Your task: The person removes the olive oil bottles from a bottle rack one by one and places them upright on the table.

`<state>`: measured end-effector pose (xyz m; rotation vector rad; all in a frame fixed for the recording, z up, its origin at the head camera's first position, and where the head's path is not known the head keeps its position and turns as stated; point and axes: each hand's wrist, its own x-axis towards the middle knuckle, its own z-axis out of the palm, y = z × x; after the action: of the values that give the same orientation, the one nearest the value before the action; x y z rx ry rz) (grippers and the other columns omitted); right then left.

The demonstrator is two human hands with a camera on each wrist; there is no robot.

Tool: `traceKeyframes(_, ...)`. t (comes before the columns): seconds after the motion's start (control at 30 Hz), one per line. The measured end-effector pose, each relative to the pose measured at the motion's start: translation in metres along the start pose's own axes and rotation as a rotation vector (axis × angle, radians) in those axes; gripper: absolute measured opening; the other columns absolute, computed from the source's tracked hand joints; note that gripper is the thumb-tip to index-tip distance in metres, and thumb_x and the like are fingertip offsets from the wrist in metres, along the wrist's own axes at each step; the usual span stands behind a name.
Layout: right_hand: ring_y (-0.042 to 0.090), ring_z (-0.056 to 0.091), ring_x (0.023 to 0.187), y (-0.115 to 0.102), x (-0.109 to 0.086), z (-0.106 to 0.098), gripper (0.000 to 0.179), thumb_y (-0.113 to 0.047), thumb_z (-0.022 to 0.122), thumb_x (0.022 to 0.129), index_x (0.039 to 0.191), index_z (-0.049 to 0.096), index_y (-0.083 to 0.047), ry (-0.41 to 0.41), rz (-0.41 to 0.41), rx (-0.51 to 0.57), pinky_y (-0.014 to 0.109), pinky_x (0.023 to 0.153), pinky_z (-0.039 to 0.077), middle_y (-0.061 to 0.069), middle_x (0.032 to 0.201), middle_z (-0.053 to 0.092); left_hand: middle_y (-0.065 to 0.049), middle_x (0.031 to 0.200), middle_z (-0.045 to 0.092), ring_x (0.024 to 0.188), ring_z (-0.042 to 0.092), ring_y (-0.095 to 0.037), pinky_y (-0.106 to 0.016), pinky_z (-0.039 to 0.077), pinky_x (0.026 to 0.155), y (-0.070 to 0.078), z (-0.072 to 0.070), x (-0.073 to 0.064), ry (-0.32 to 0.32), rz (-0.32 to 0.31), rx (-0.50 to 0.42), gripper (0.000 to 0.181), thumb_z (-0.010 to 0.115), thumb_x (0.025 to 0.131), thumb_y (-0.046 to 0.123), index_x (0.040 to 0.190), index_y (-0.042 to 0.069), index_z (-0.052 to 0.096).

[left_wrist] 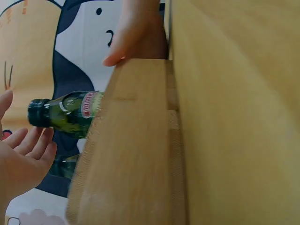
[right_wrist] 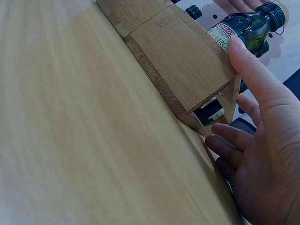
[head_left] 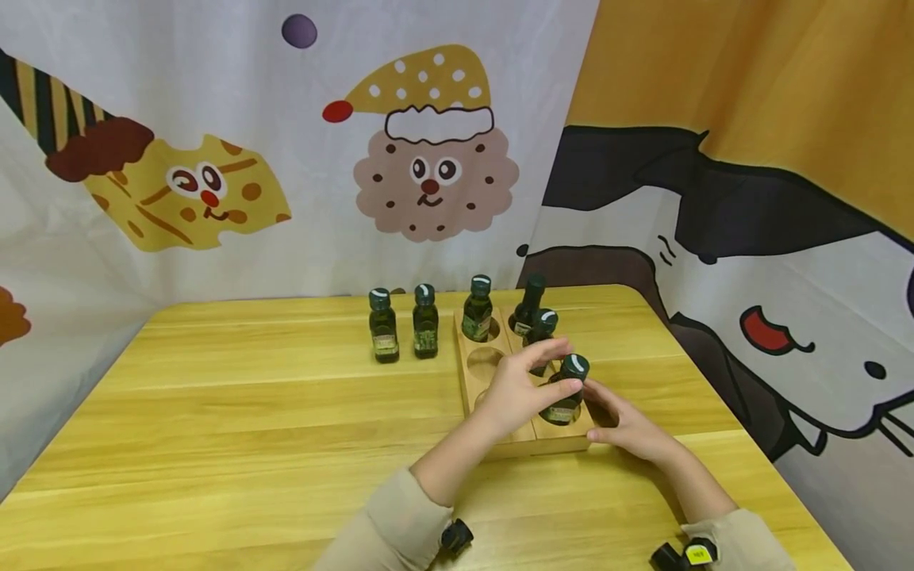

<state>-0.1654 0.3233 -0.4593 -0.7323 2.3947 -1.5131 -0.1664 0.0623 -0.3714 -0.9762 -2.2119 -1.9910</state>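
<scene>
A small dark-green olive oil bottle stands in the front right hole of a wooden rack. My left hand reaches over the rack, its thumb and spread fingers around the bottle's cap. In the left wrist view, the fingers of that left hand are loosely extended close to the cap. My right hand is at the rack's right side near the front corner. In the right wrist view its thumb lies along the rack's corner beside the bottle, the other fingers loosely bent by the rack's open end.
Two more bottles stand in the rack's right column, one in the middle and one behind. Another bottle is in the back left hole. Left of the rack, two bottles stand on the wooden table. A printed curtain hangs behind.
</scene>
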Motion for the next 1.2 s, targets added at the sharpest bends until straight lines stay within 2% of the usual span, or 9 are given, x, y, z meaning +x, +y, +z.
traceKeyframes(0.17, -0.009, 0.027, 0.129, -0.001, 0.001, 0.001, 0.082, -0.008, 0.069, 0.088, 0.150, 0.016, 0.005, -0.013, -0.015, 0.034, 0.010, 0.101, 0.023, 0.034, 0.148, 0.022, 0.005, 0.126, 0.060, 0.115, 0.052, -0.006, -0.030, 0.041, 0.099, -0.005, 0.007, -0.001, 0.009, -0.067, 0.006, 0.053, 0.072, 0.088, 0.028, 0.136, 0.014, 0.054)
traceKeyframes(0.23, -0.009, 0.026, 0.129, -0.002, 0.001, 0.001, 0.082, -0.007, 0.068, 0.088, 0.150, 0.016, 0.005, -0.016, -0.010, 0.041, 0.010, 0.101, 0.023, 0.034, 0.149, 0.021, 0.006, 0.124, 0.060, 0.114, 0.053, -0.007, -0.029, 0.042, 0.098, -0.007, 0.009, -0.001, 0.011, -0.088, 0.001, 0.052, 0.072, 0.088, 0.029, 0.136, 0.015, 0.055)
traceKeyframes(0.33, 0.007, 0.024, 0.136, -0.002, 0.000, 0.000, 0.082, -0.008, 0.068, 0.089, 0.150, 0.015, 0.005, -0.015, 0.003, 0.033, 0.011, 0.101, 0.023, 0.033, 0.150, 0.019, 0.004, 0.121, 0.062, 0.113, 0.054, -0.008, -0.031, 0.043, 0.097, -0.010, 0.012, -0.001, 0.014, -0.098, -0.014, 0.050, 0.071, 0.089, 0.028, 0.135, 0.015, 0.055)
traceKeyframes(0.57, 0.001, 0.024, 0.133, -0.001, 0.000, 0.000, 0.083, -0.008, 0.069, 0.089, 0.150, 0.015, 0.005, -0.010, 0.009, 0.033, 0.010, 0.101, 0.023, 0.033, 0.149, 0.020, 0.003, 0.113, 0.064, 0.105, 0.057, -0.006, -0.029, 0.045, 0.094, -0.014, 0.019, 0.002, 0.041, -0.074, -0.033, 0.043, 0.068, 0.091, 0.022, 0.132, 0.012, 0.058)
traceKeyframes(0.77, 0.044, 0.016, 0.136, -0.001, -0.001, 0.000, 0.083, -0.010, 0.069, 0.089, 0.151, 0.015, 0.004, -0.006, 0.018, 0.020, 0.009, 0.100, 0.023, 0.033, 0.149, 0.021, 0.003, 0.106, 0.066, 0.099, 0.059, -0.005, -0.028, 0.046, 0.092, -0.015, 0.021, 0.003, 0.070, -0.039, -0.010, 0.037, 0.067, 0.092, 0.018, 0.127, 0.010, 0.060)
traceKeyframes(0.83, 0.038, 0.019, 0.137, -0.001, -0.001, 0.000, 0.083, -0.010, 0.069, 0.089, 0.151, 0.016, 0.003, -0.004, 0.014, 0.014, 0.010, 0.101, 0.023, 0.032, 0.149, 0.022, 0.003, 0.104, 0.066, 0.098, 0.059, -0.005, -0.028, 0.047, 0.091, -0.015, 0.022, 0.003, 0.070, -0.038, -0.003, 0.036, 0.067, 0.091, 0.018, 0.126, 0.010, 0.061)
traceKeyframes(1.03, -0.006, 0.028, 0.129, -0.001, 0.000, 0.000, 0.082, -0.011, 0.069, 0.089, 0.150, 0.018, 0.003, -0.004, -0.010, 0.016, 0.011, 0.101, 0.023, 0.033, 0.148, 0.025, 0.002, 0.105, 0.066, 0.100, 0.059, -0.005, -0.026, 0.048, 0.088, -0.014, 0.023, 0.004, 0.060, -0.039, 0.008, 0.036, 0.067, 0.091, 0.017, 0.126, 0.010, 0.061)
traceKeyframes(1.1, -0.004, 0.028, 0.130, -0.001, 0.000, 0.000, 0.081, -0.011, 0.069, 0.089, 0.150, 0.018, 0.003, -0.007, -0.012, 0.021, 0.011, 0.101, 0.024, 0.032, 0.148, 0.024, 0.002, 0.105, 0.066, 0.100, 0.059, -0.005, -0.027, 0.048, 0.089, -0.013, 0.022, 0.003, 0.059, -0.033, 0.008, 0.035, 0.067, 0.092, 0.017, 0.126, 0.010, 0.061)
traceKeyframes(1.2, 0.017, 0.025, 0.137, -0.001, 0.000, 0.001, 0.081, -0.010, 0.069, 0.089, 0.151, 0.018, 0.002, -0.007, -0.005, 0.013, 0.011, 0.101, 0.024, 0.032, 0.148, 0.023, 0.002, 0.104, 0.066, 0.098, 0.059, -0.005, -0.028, 0.049, 0.088, -0.011, 0.020, 0.004, 0.069, -0.015, 0.003, 0.035, 0.066, 0.091, 0.016, 0.125, 0.010, 0.062)
